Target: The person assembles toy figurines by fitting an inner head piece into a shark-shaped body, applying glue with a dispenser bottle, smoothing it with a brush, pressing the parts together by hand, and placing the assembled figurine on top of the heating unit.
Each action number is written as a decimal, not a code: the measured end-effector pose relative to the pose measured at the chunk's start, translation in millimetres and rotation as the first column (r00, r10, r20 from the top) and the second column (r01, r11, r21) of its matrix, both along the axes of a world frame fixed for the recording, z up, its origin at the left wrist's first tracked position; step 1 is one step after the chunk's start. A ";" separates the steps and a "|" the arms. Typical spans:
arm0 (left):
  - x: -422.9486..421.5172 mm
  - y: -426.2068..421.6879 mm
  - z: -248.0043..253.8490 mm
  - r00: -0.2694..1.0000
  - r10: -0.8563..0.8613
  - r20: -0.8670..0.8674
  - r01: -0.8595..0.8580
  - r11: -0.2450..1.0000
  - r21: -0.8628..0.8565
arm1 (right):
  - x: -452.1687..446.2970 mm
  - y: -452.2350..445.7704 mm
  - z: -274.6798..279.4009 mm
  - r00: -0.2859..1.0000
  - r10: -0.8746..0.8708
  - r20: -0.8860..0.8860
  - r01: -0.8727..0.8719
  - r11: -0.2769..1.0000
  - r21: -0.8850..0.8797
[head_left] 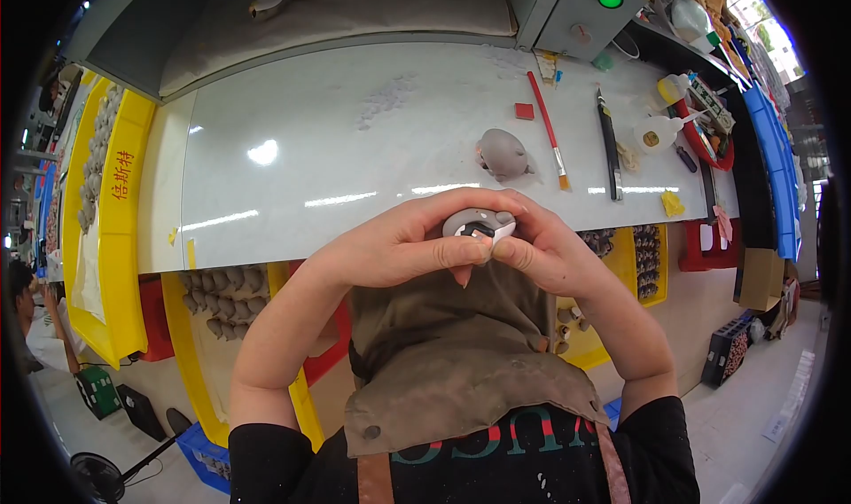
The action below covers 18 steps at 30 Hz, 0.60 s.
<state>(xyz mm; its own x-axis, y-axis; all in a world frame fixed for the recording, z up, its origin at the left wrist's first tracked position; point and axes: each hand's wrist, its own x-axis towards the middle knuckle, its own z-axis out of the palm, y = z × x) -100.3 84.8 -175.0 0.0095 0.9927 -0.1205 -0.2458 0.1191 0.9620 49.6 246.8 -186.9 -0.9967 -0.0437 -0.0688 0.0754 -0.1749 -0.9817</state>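
Both hands are wrapped round a small grey figurine (480, 218) with white and black parts, held just off the table's front edge, before the apron. My left hand (403, 245) grips it from the left, its thumb pressed on the lower side. On the other side, my right hand (542, 245) closes on it with thumb and fingers. The palms hide part of the figurine. Beyond the hands, a second rounded grey figurine (503, 155) lies on the white tabletop (292, 105).
Right of it lie a red-handled brush (551, 136), a red block (524, 111), a black knife-like tool (610, 149) and a white squeeze bottle (656, 133). A yellow crate (124, 238) of grey pieces stands left. A grey machine (567, 25) with a green light borders the back.
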 end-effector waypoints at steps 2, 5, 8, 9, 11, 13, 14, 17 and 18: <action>0.0 -0.1 0.6 1.000 0.002 -0.001 -0.002 1.000 -0.001 | 0.2 -0.1 -0.2 1.000 -0.004 -0.006 0.004 1.000 0.021; -0.7 -0.4 0.9 1.000 -0.006 -0.001 0.006 1.000 0.003 | 0.1 -0.6 0.4 1.000 -0.004 -0.008 0.004 1.000 0.012; -0.7 -0.7 -0.4 1.000 -0.006 0.006 0.006 1.000 0.018 | 0.1 -0.3 1.0 1.000 0.001 -0.007 -0.001 1.000 0.013; -0.6 -0.6 -0.8 1.000 -0.005 0.011 0.004 1.000 0.025 | 0.1 -0.1 1.0 1.000 0.003 -0.007 -0.003 1.000 0.019; 0.8 -0.2 0.9 1.000 0.022 0.020 -0.022 1.000 0.011 | -0.3 -0.1 1.1 1.000 0.009 -0.010 -0.009 1.000 0.008; 1.4 -0.1 1.7 0.999 0.035 0.025 -0.035 0.999 0.005 | -0.5 -0.1 0.9 1.000 0.013 -0.013 -0.013 1.000 0.000; 1.4 -0.2 1.7 0.999 0.035 0.026 -0.035 0.999 0.005 | -0.4 -0.1 0.6 1.000 0.013 -0.015 -0.013 1.000 -0.003; 1.5 -0.3 1.0 0.999 0.036 0.025 -0.037 0.999 0.015 | 0.3 -0.4 1.0 1.000 0.009 -0.004 -0.009 1.000 -0.010; 1.7 -0.3 0.7 0.999 0.037 0.025 -0.037 0.999 0.020 | 0.7 -0.5 1.3 1.000 0.006 0.003 -0.006 1.000 -0.012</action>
